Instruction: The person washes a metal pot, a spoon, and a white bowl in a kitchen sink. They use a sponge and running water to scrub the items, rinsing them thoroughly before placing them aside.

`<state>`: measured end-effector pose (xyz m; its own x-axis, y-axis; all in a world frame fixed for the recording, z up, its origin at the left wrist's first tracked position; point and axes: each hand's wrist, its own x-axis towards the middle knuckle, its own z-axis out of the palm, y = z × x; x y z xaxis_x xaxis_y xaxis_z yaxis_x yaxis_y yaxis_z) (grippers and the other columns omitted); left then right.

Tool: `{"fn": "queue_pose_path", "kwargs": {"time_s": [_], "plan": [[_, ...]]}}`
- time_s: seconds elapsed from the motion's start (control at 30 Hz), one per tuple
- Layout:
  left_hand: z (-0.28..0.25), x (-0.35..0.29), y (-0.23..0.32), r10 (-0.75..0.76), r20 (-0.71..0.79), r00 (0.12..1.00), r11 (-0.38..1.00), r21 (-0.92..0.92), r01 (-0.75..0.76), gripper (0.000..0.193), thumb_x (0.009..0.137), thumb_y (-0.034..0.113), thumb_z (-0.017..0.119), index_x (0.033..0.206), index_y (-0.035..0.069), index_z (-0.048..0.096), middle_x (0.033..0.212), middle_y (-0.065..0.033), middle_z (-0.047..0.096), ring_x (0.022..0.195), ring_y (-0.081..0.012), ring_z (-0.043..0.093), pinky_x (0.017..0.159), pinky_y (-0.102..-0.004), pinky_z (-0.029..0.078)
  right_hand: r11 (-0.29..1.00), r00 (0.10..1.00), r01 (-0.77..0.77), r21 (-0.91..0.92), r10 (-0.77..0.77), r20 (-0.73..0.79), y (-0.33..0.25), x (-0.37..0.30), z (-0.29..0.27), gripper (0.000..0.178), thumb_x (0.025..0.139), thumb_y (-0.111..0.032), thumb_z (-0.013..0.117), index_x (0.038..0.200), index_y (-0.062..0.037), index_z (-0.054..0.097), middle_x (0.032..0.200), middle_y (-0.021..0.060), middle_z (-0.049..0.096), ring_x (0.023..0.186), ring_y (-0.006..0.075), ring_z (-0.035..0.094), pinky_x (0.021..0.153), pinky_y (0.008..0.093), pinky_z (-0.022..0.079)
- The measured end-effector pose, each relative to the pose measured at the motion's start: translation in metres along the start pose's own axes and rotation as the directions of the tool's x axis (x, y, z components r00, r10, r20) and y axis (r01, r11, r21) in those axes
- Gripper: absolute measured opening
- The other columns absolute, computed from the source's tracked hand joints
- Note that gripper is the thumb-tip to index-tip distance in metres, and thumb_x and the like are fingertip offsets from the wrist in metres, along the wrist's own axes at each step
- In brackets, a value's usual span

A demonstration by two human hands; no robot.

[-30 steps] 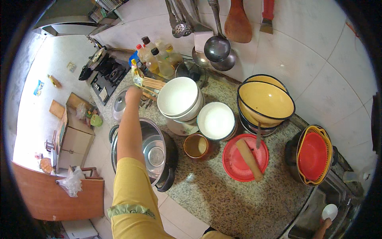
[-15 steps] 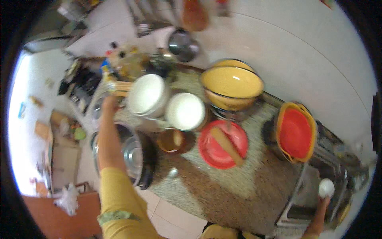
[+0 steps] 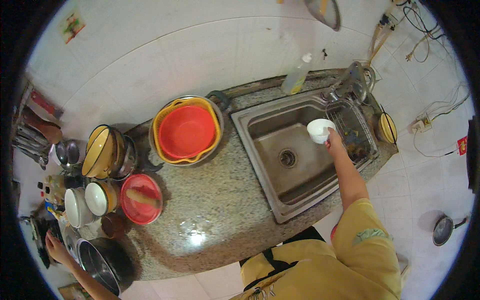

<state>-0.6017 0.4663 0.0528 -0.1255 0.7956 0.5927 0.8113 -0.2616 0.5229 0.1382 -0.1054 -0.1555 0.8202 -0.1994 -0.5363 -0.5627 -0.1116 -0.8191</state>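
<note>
2 hands show in the head view, well apart. The right hand (image 3: 335,142), near 3 o'clock, has its grip clenched on the rim of a white bowl (image 3: 319,130), which hangs over the sink (image 3: 260,169), between 1 and 2 o'clock of the drain (image 3: 288,158). At the bowl's 3 o'clock is a wire rack (image 3: 361,131); at its 1 o'clock, the tap (image 3: 356,82). The left hand (image 3: 57,249), out at 8 o'clock, is beside a dark pot (image 3: 102,267); it is too small and near the rim to tell if its grip is released or grasping something.

As for progress, the bowl looks picked up, 1 part done; setting it down is not yet done. No stream shows at the tap, and whether the bowl has been rinsed cannot be told. Along the tabletop (image 3: 212,200), at 9 to 10 o'clock, a red basin (image 3: 186,131) sits nested in a yellow basket (image 3: 157,132).
</note>
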Motion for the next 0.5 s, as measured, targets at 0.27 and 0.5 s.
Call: {"fn": "queue_pose_path", "kwargs": {"time_s": [0.27, 0.5], "plan": [[-0.008, -0.263, 0.304, 0.106, 0.393, 0.913, 0.876, -0.472, 0.102, 0.024, 0.084, 0.021, 0.049, 0.096, 0.002, 0.057, 0.078, 0.0007, 0.053, 0.062, -0.003, 0.042, 0.053, -0.0172, 0.034, 0.985, 0.868, 0.128, 0.113, -0.166, 0.468, -0.024, 0.077, -0.027, 0.039, 0.07, -0.01, 0.051, 0.106, -0.0018, 0.041, 0.091, 0.0151, 0.051, 0.061, 0.0235, 0.055, 0.044, 0.0282, 0.047], [0.109, -0.535, 0.509, 0.342, 0.921, 0.189, 0.705, -0.384, 0.596, 0.033, 0.082, 0.016, 0.051, 0.113, 0.005, 0.046, 0.076, -0.0018, 0.053, 0.061, -0.0073, 0.048, 0.052, -0.0208, 0.039, 0.976, 0.706, -0.069, 0.206, -0.098, 0.701, -0.043, 0.067, -0.058, 0.033, 0.074, -0.009, 0.05, 0.105, -0.0023, 0.044, 0.085, 0.0097, 0.055, 0.062, 0.0184, 0.054, 0.049, 0.0274, 0.048]]}}
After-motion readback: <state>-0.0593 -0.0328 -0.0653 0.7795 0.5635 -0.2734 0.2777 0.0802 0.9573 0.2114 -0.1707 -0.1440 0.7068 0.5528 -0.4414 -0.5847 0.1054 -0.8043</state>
